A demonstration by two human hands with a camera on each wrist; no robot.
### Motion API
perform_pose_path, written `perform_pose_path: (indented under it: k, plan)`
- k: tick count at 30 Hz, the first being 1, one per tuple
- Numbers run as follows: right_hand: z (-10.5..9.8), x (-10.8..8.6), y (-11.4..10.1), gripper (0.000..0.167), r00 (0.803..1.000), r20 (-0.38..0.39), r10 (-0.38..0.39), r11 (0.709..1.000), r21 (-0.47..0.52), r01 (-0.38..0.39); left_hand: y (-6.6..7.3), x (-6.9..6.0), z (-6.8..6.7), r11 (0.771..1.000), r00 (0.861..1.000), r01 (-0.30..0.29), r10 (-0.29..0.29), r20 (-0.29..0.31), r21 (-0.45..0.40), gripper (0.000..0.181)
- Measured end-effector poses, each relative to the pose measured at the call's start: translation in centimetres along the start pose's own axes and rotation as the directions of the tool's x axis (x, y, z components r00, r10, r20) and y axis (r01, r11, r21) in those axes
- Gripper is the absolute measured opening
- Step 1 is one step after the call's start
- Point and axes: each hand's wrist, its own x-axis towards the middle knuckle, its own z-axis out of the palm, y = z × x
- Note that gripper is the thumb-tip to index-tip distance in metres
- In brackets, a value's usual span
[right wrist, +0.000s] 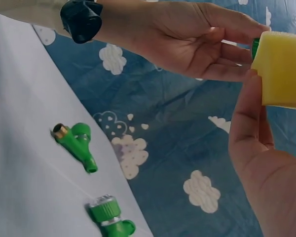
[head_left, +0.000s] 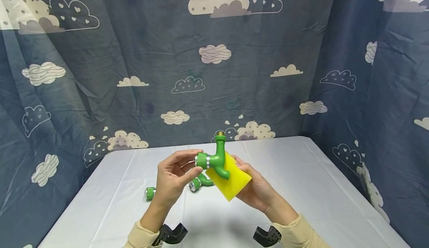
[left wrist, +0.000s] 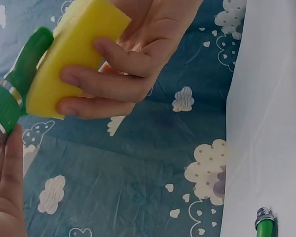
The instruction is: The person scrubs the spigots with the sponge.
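Observation:
Above the table, my left hand [head_left: 174, 175] pinches a green tap [head_left: 219, 158] by its ribbed knob between thumb and fingers. The tap's brass threaded end points up and its spout curves down to the right. A yellow sponge [head_left: 232, 184] lies against the tap's far side, gripped by my right hand [head_left: 256, 188]. In the left wrist view, several right-hand fingers [left wrist: 101, 86] curl along the sponge [left wrist: 64, 64]. The right wrist view shows the sponge [right wrist: 286, 69] hiding most of the tap.
Two more green taps lie on the white-covered table [head_left: 288, 173]: one tap [head_left: 201, 182] behind my hands, the other tap [head_left: 149, 193] partly hidden by the left wrist. A dark blue cloud-patterned curtain [head_left: 154, 54] surrounds the table's back and sides. Black cameras [head_left: 172, 234] sit at both wrists.

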Motion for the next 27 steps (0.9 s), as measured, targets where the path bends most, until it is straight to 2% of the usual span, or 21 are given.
perform_pose_path:
  k: [5, 9, 12, 16, 20, 22, 24, 25, 26, 27]
  plan:
    - [-0.1, 0.0, -0.5, 0.032, 1.000, 0.002, -0.027, 0.999, -0.041, 0.027, 0.1, 0.2, 0.0, 0.999, 0.996, 0.041, -0.038, -0.086, 0.031, 0.040]
    - [-0.2, -0.2, -1.0, 0.027, 0.998, -0.038, -0.049, 0.994, -0.103, 0.045, 0.1, 0.3, 0.1, 0.996, 0.982, 0.088, -0.082, -0.172, 0.029, 0.039]
    - [-0.3, -0.3, -1.2, 0.027, 0.995, -0.076, -0.069, 0.988, -0.140, 0.058, 0.0, 0.4, 0.1, 0.995, 0.972, 0.102, -0.097, -0.213, 0.013, 0.037]
    - [-0.5, -0.7, -1.6, 0.028, 0.991, -0.071, -0.115, 0.986, -0.131, 0.105, -0.1, 0.6, 0.0, 0.995, 0.963, 0.098, -0.095, -0.254, 0.000, 0.037]
    - [-0.6, -1.1, -1.9, 0.029, 0.983, -0.025, -0.180, 0.979, -0.102, 0.177, -0.1, 0.7, -0.1, 0.992, 0.955, 0.115, -0.096, -0.279, 0.054, 0.038]
    - [-0.4, -1.1, -2.0, 0.030, 0.973, -0.027, -0.228, 0.965, -0.137, 0.222, -0.1, 0.7, -0.1, 0.986, 0.954, 0.141, -0.111, -0.277, 0.091, 0.038]
    - [-0.2, -0.9, -1.8, 0.031, 0.952, -0.045, -0.302, 0.925, -0.254, 0.281, -0.1, 0.7, 0.0, 0.979, 0.955, 0.173, -0.139, -0.261, 0.110, 0.040]
    - [0.0, -0.8, -1.7, 0.031, 0.933, -0.047, -0.356, 0.880, -0.353, 0.318, -0.1, 0.6, 0.1, 0.974, 0.956, 0.189, -0.154, -0.251, 0.125, 0.041]
    - [0.3, -0.7, -1.6, 0.032, 0.910, -0.043, -0.412, 0.811, -0.472, 0.345, -0.1, 0.6, 0.2, 0.968, 0.956, 0.207, -0.170, -0.238, 0.140, 0.042]
    - [0.5, -0.5, -1.4, 0.033, 0.883, -0.025, -0.469, 0.718, -0.593, 0.365, 0.0, 0.6, 0.3, 0.963, 0.957, 0.221, -0.183, -0.225, 0.154, 0.043]
